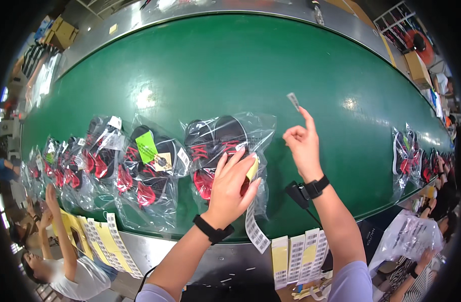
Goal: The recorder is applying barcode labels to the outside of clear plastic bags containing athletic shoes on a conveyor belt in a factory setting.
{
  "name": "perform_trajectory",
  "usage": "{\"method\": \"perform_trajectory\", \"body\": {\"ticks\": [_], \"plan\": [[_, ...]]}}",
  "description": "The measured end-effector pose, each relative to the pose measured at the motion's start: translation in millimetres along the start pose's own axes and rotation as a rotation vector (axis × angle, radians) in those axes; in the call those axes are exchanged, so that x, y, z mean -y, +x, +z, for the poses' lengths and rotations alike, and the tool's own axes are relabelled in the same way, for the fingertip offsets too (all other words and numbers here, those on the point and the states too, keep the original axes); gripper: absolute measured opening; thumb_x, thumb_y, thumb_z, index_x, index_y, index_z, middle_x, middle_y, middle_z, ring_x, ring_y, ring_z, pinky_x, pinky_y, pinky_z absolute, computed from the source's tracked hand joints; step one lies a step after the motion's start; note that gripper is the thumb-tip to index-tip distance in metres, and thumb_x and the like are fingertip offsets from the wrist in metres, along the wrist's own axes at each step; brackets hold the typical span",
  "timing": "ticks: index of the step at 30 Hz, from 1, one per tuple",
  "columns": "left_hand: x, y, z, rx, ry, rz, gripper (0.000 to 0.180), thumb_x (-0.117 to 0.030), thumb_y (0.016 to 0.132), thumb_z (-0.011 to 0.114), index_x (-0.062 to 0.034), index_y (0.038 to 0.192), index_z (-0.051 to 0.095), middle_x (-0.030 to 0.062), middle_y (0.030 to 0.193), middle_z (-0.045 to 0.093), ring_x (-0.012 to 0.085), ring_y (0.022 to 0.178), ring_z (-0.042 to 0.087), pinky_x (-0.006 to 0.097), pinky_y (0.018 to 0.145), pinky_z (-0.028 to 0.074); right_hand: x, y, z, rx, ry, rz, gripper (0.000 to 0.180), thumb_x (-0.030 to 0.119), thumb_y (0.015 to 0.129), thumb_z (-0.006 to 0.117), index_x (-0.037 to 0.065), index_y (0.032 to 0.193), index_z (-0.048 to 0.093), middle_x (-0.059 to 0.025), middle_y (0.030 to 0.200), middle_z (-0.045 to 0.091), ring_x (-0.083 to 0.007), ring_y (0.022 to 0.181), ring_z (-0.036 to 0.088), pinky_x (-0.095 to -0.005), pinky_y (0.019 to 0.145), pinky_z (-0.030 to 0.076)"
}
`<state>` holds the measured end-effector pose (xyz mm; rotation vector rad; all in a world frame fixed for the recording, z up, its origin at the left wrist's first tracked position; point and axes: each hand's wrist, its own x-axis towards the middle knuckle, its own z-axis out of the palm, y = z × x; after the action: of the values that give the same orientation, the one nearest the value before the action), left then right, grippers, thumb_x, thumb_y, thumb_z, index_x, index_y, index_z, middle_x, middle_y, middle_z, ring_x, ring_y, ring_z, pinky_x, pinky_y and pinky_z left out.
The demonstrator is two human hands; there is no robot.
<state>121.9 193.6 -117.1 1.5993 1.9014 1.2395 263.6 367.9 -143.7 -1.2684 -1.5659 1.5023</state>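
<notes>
My left hand (231, 189) lies over a clear plastic bag (258, 132) holding a pair of black and red sandals (202, 136). Between its thumb and fingers is a strip of barcode labels (256, 232) with yellow backing, its end hanging past the belt's near edge. My right hand (305, 146) is raised to the right of this bag, apart from it. A single small barcode label (292, 100) clings to its outstretched index fingertip, while the other fingers curl in. Just left of my left hand lies another bagged pair with a green tag (146, 147).
Several bagged pairs (102, 151) line the green belt (270, 60) to the left, and more bags (406, 156) lie far right. Label sheets (301, 256) hang at the near metal edge, others (107, 244) at left. Co-workers sit at left (74, 272) and right (416, 272).
</notes>
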Motion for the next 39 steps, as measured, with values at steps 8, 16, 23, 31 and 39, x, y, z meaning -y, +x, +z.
{"method": "perform_trajectory", "body": {"ticks": [8,16,23,31,39], "plan": [[14.0,-7.5,14.1,0.015,0.128,0.063,0.048,-0.015,0.079,0.076,-0.0036,0.123,0.062,0.0095,0.125,0.067,0.0326,0.130,0.052,0.057,0.114,0.027,55.2,-2.9,-6.6,-0.028,0.016,-0.222,0.014,-0.002,0.085,0.071,0.001,0.099,0.068,-0.0091,0.111,0.062,-0.0111,0.097,0.058,-0.0259,0.086,0.048],[7.9,-7.1,17.4,0.027,0.136,0.023,0.047,-0.014,0.079,0.075,-0.0057,0.123,0.062,0.0080,0.125,0.067,0.0321,0.133,0.050,0.056,0.115,0.025,38.2,9.6,42.8,-0.041,-0.335,-0.342,0.008,0.003,0.083,0.070,-0.002,0.084,0.065,-0.0176,0.109,0.069,-0.0259,0.094,0.068,-0.0358,0.083,0.052],[8.8,-10.3,18.9,0.032,0.177,0.002,0.046,-0.014,0.079,0.075,-0.0063,0.122,0.062,0.0064,0.125,0.067,0.0312,0.134,0.049,0.057,0.114,0.026,38.0,22.1,47.6,0.056,-0.333,-0.201,0.006,0.001,0.085,0.066,-0.005,0.084,0.065,-0.0137,0.072,0.069,-0.0226,0.067,0.068,-0.0336,0.065,0.053],[9.3,-7.3,30.3,0.034,0.200,0.018,0.044,-0.012,0.077,0.075,-0.0060,0.119,0.064,0.0063,0.124,0.068,0.0316,0.133,0.050,0.056,0.116,0.023,25.6,22.9,21.5,-0.038,-0.122,-0.238,0.006,0.003,0.083,0.070,-0.003,0.083,0.069,-0.0105,0.093,0.073,-0.0150,0.076,0.065,-0.0302,0.071,0.052],[13.1,-7.6,36.1,-0.011,0.230,0.036,0.037,-0.014,0.078,0.075,-0.0067,0.114,0.066,0.0059,0.116,0.070,0.0299,0.127,0.054,0.056,0.115,0.024,40.2,40.2,-8.8,-0.170,0.226,-0.303,0.005,0.001,0.090,0.067,-0.001,0.094,0.069,-0.0042,0.098,0.067,-0.0103,0.081,0.060,-0.0257,0.074,0.050]]}}
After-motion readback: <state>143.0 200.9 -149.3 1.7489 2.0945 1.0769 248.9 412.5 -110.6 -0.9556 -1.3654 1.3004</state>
